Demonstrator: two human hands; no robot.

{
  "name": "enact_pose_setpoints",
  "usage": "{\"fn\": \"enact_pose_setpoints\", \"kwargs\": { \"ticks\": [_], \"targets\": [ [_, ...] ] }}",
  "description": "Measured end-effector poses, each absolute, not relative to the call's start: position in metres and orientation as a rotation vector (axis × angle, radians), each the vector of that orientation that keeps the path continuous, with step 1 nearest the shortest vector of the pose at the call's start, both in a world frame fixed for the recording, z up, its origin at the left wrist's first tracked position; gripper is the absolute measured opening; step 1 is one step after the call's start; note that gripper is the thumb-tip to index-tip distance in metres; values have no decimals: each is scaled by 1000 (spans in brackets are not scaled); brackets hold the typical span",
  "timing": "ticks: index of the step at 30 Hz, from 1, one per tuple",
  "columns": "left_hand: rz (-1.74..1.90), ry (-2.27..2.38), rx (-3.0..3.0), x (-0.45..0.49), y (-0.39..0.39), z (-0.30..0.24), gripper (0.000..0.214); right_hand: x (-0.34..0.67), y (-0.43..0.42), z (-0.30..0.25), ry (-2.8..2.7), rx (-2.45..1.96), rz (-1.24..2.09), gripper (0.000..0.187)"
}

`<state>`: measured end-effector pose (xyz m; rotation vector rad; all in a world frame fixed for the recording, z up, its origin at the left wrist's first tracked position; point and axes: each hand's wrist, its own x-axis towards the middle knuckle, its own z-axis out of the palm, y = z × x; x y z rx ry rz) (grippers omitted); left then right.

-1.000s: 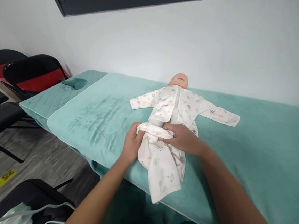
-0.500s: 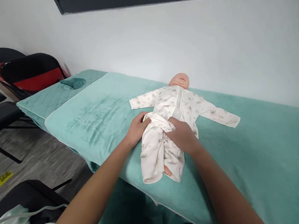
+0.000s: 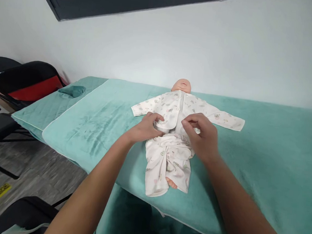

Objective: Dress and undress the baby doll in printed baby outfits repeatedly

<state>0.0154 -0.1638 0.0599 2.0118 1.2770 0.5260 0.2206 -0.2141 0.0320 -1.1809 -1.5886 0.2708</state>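
Observation:
A baby doll (image 3: 181,85) lies on its back in a white printed baby shirt (image 3: 163,108), its sleeves spread. White printed pants (image 3: 166,158) cover its legs, with the waistband bunched below the shirt hem and one foot (image 3: 171,183) peeking out. At the shirt's lower left front is my left hand (image 3: 146,127), thumb and fingers apart around the hem. My right hand (image 3: 203,135) is over the shirt's lower right front, thumb and forefinger closed together. Whether cloth is between those fingertips is hidden.
The doll is on a bed with a green velvety cover (image 3: 90,118), against a white wall (image 3: 140,50). A quilted section with a small pillow (image 3: 72,90) is at the left end. Black and red chairs (image 3: 28,80) stand beyond it, and another black chair (image 3: 27,211) is at lower left.
Both hands have let go of the pants' waistband and moved up to the shirt front. The waistband now lies flatter across the doll's lower belly. My view has shifted slightly.

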Motion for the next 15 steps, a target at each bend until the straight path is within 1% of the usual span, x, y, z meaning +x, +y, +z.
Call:
{"fn": "enact_pose_setpoints", "kwargs": {
  "ticks": [2, 4, 7, 8, 9, 12, 15],
  "targets": [
    [520, 1370, 2191, 24, -164, 52, 48, 221, -209, 25, -1573, -1405, 46, 22],
    [560, 1455, 2336, 35, -168, 44, 40, 220, -206, 19, -1668, -1580, -57, 26],
    [674, 1536, 2437, 47, -175, 38, 16, 217, -205, 17, -1780, -1696, -98, 12],
    [740, 1556, 2432, 49, -177, 37, 8, 217, -205, 18, -1775, -1702, -76, 9],
    [823, 1572, 2400, 50, -177, 36, 7, 217, -205, 19, -1743, -1697, -25, 8],
    [1157, 1594, 2074, 41, -167, 31, 18, 225, -203, 18, -1466, -1600, 286, 8],
    [1482, 1623, 1531, 18, -146, 20, 19, 249, -204, 6, -1043, -1395, 571, 17]
  ]
}}
